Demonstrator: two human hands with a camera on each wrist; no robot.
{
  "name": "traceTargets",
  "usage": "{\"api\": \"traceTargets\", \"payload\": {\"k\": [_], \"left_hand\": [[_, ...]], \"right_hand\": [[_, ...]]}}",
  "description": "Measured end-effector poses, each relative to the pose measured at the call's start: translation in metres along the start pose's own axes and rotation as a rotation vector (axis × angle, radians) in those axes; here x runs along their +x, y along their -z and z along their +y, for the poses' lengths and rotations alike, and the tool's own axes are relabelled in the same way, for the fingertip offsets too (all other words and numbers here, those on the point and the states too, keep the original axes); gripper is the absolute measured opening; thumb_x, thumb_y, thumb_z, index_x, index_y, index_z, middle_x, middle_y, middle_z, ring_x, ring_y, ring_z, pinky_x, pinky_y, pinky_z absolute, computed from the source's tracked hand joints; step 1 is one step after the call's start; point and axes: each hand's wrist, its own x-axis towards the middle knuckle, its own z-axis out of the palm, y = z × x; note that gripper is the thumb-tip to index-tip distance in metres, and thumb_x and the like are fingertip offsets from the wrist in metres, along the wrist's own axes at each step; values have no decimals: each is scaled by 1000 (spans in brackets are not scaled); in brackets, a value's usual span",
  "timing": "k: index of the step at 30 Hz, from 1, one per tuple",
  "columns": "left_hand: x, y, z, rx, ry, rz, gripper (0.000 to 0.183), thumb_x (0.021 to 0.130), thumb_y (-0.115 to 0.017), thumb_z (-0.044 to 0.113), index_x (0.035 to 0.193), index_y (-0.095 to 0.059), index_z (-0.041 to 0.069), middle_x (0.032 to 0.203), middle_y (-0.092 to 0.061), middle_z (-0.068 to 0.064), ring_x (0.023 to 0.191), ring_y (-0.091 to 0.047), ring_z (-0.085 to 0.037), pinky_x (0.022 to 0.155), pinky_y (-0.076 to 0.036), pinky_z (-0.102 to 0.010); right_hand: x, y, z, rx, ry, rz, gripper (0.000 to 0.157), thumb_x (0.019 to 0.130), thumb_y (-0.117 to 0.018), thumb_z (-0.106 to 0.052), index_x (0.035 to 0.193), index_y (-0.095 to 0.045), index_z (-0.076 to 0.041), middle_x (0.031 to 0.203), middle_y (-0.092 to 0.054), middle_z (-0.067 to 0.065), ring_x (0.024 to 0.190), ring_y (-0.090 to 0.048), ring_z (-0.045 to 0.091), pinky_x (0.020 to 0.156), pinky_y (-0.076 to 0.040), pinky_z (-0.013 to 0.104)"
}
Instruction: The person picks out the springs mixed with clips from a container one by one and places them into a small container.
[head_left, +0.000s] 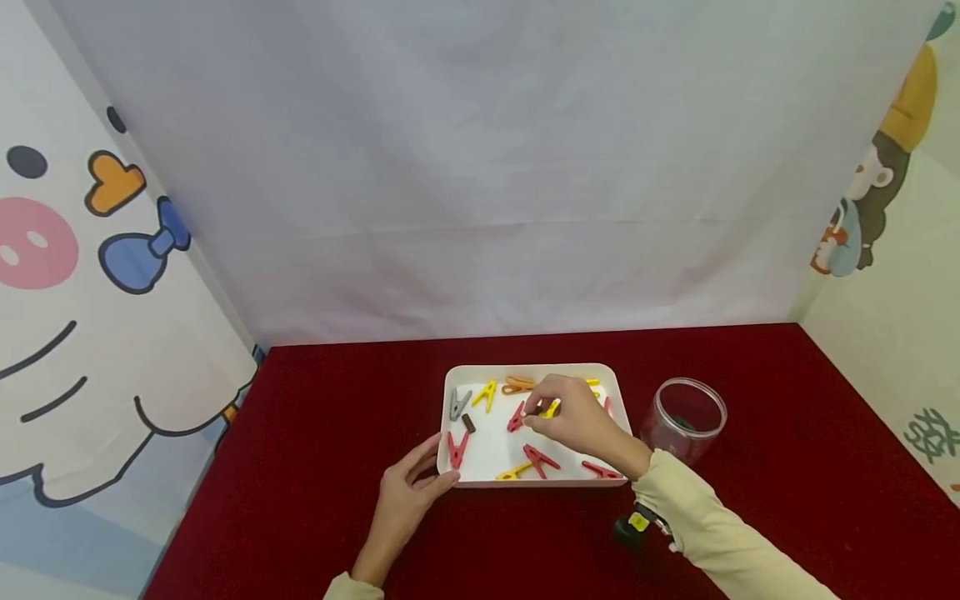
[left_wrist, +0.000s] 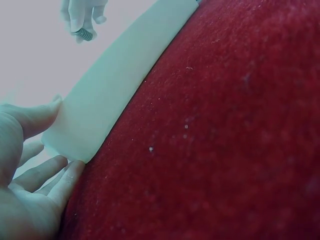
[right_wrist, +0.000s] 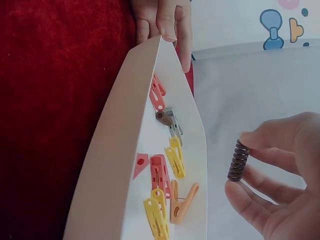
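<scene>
My right hand [head_left: 573,417] pinches a dark coil spring [right_wrist: 238,161] between thumb and fingers, above the white tray [head_left: 547,483]. My left hand [head_left: 403,493] holds the tray's near left corner, with the thumb at the front wall and the fingers along the left side. A second brown spring [head_left: 468,423] lies in the tray's left part, beside a grey clothespin [head_left: 460,406] and a red clothespin [head_left: 457,450]. Several more clothespins in red, yellow and orange [right_wrist: 182,202] are scattered over the tray. Some are partly hidden behind my right hand.
Right of the tray stands a clear round jar [head_left: 690,433] with its top uncovered; something dark shows inside. Dark red cloth [head_left: 315,433] covers the table. A pale curtain [head_left: 525,208] hangs behind, and printed panels flank both sides.
</scene>
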Motion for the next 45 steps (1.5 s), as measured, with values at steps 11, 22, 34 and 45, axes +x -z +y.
{"api": "traceTargets", "payload": {"k": [11, 22, 34, 45], "left_hand": [[1, 0, -2, 2, 30, 18, 61, 75, -81, 9, 131, -57, 10, 126, -58, -13, 116, -54, -29, 83, -51, -28], [3, -1, 2, 23, -3, 2, 60, 76, -80, 10, 132, -56, 7, 128, -57, -13, 115, -55, -29, 83, -51, -29], [3, -1, 1, 22, 34, 20, 61, 75, -81, 9, 131, -58, 10, 128, -58, -7, 114, -55, -26, 83, -51, -29], [0, 0, 5, 6, 31, -4, 61, 76, -79, 7, 133, -55, 5, 130, -56, -14, 115, -54, -30, 83, -50, -29]], "right_hand": [[-4, 4, 0, 2, -15, 24, 11, 73, -78, -6, 73, -69, -13, 74, -61, -4, 71, -59, 20, 60, -48, 31], [-12, 41, 4, 6, 39, 26, 10, 75, -77, -4, 78, -71, -11, 79, -63, -3, 73, -58, 18, 58, -51, 28], [-25, 80, 8, -46, -46, 5, 11, 78, -76, -6, 83, -70, -14, 85, -63, -5, 75, -58, 10, 62, -51, 27], [-35, 102, 13, -62, -111, 19, 11, 79, -76, -7, 84, -70, -15, 83, -62, -5, 72, -58, 11, 63, -51, 24]]}}
